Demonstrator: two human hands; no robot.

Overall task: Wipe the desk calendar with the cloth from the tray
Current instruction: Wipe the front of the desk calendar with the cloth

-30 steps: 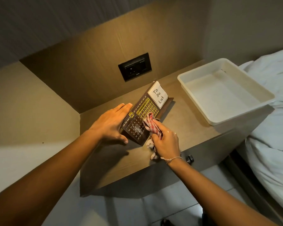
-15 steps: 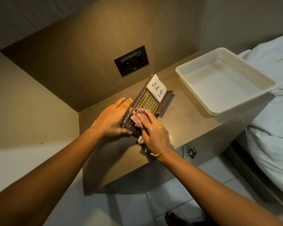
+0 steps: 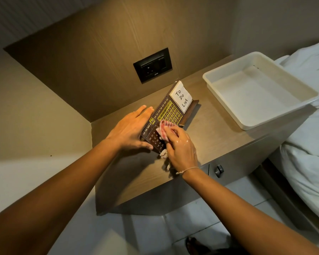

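red-checked cloth point(image 3: 163, 130) bunched in our right hand point(image 3: 180, 148), fingers curled round it, pressed on calendar point(image 3: 170, 113) on wooden table point(image 3: 210, 133). left hand point(image 3: 131, 130) braces its left end, fingers straight. we judge: short light strokes, spare paper note point(image 3: 181, 98), brace firm.

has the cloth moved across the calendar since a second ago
Yes: the cloth has slid left across the desk calendar, from its right edge toward the month strip by the left hand.
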